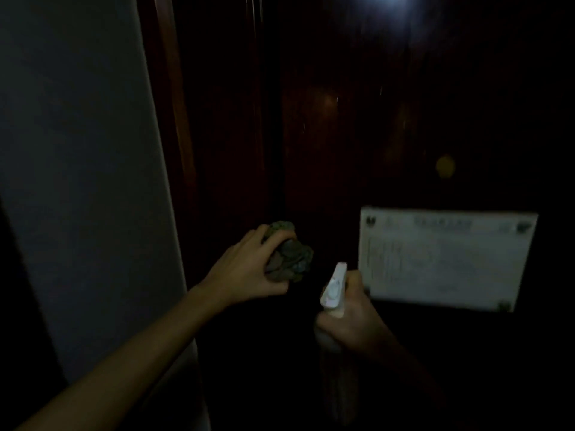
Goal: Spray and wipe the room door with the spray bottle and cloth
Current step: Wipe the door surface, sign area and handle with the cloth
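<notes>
Where the light is dim, a dark wooden door [357,126] is seen close ahead. A bunched cloth [291,251] is held by the left hand [249,269], fingers curled tight around it. The spray bottle [334,289] is gripped by the right hand [354,321], nozzle aimed doorward. A white notice [445,259] is fixed to the door, just beside the bottle; a pale wall [77,150] is seen at left.

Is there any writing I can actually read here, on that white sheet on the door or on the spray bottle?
White notice on the door: printed heading, text lines and corner marks, all too blurred and dim to read.
Spray bottle in the right hand: no legible label.
Cloth in the left hand: no text.
</notes>
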Available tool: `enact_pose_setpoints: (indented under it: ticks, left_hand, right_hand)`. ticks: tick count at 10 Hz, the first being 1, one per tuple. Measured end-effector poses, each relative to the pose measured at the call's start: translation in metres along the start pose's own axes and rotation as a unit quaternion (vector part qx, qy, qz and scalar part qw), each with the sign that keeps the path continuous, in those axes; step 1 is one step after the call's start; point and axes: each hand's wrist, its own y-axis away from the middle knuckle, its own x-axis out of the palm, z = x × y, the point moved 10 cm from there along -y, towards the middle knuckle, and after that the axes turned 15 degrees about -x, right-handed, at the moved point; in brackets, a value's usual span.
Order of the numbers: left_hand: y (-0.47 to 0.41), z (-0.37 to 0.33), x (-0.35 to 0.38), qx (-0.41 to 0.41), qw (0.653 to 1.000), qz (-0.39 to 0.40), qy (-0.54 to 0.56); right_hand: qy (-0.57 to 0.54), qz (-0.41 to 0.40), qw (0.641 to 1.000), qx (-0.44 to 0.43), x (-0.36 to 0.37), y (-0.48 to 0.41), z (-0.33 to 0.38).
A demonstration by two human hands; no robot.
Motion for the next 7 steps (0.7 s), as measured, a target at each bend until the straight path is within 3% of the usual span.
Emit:
enact_pose_setpoints:
  ticks: [1, 2, 3, 4, 5, 7]
  left_hand:
    - [-0.040, 0.013, -0.071, -0.002, 0.994, -0.106, 0.038]
    - [-0.073, 0.023, -0.144, -0.020, 0.970, -0.220, 0.100]
    - [-0.101, 0.015, -0.207, 0.006, 0.939, -0.329, 0.099]
    - [-0.133, 0.012, -0.262, 0.000, 0.914, -0.391, 0.110]
    - [-0.169, 0.025, -0.304, -0.027, 0.901, -0.410, 0.137]
    - [-0.190, 0.040, -0.316, -0.009, 0.898, -0.424, 0.115]
  right_hand:
    - [0.042, 0.007, 0.999, -0.028, -0.045, -0.094, -0.025]
    - [0.051, -0.029, 0.993, -0.104, -0.071, -0.128, 0.007]
    - [0.064, -0.064, 0.980, -0.176, -0.076, -0.126, 0.088]
    - [0.009, -0.074, 0.976, -0.207, -0.090, -0.138, 0.126]
    - [-0.017, -0.113, 0.966, -0.231, -0.102, -0.144, 0.163]
    - [-0.081, -0.122, 0.953, -0.266, -0.093, -0.154, 0.186]
